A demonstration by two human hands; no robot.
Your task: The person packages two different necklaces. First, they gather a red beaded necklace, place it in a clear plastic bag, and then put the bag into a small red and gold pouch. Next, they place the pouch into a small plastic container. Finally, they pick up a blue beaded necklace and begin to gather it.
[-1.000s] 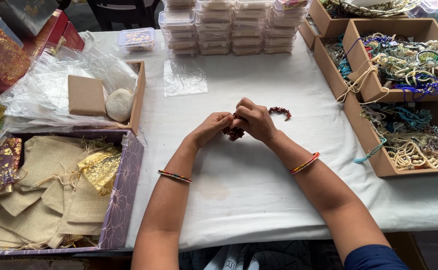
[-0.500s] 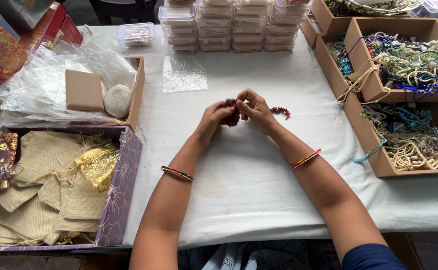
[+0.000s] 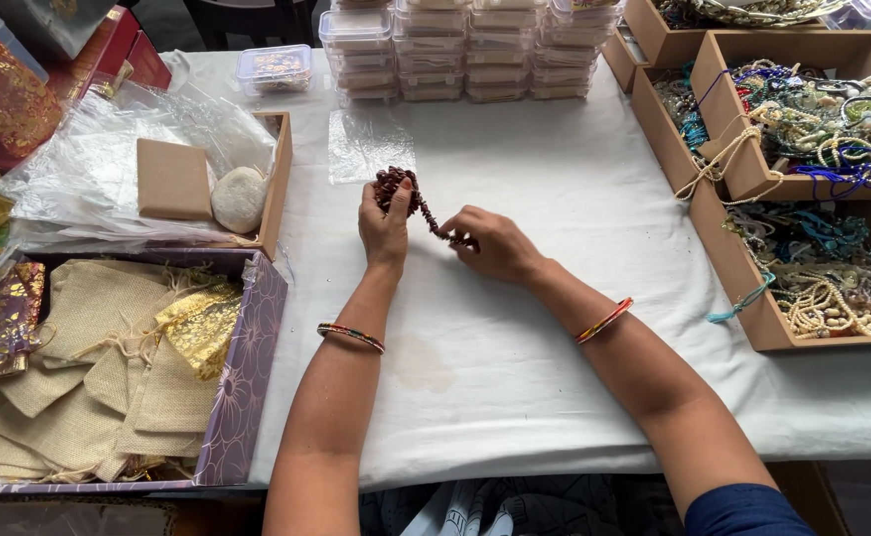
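My left hand (image 3: 384, 223) grips the bunched end of a dark red bead strand (image 3: 408, 194). The strand slants down rightward to my right hand (image 3: 490, 243), whose fingers pinch its other end, both hands equally close.

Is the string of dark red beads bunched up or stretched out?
Partly both: the string of dark red beads is bunched above the left hand and runs taut to the right hand.

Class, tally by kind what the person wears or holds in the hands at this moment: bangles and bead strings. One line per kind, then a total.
Bangles: 2, one on the left wrist, one on the right wrist
Dark red bead strings: 1, held between the left hand and right hand
Total: 3
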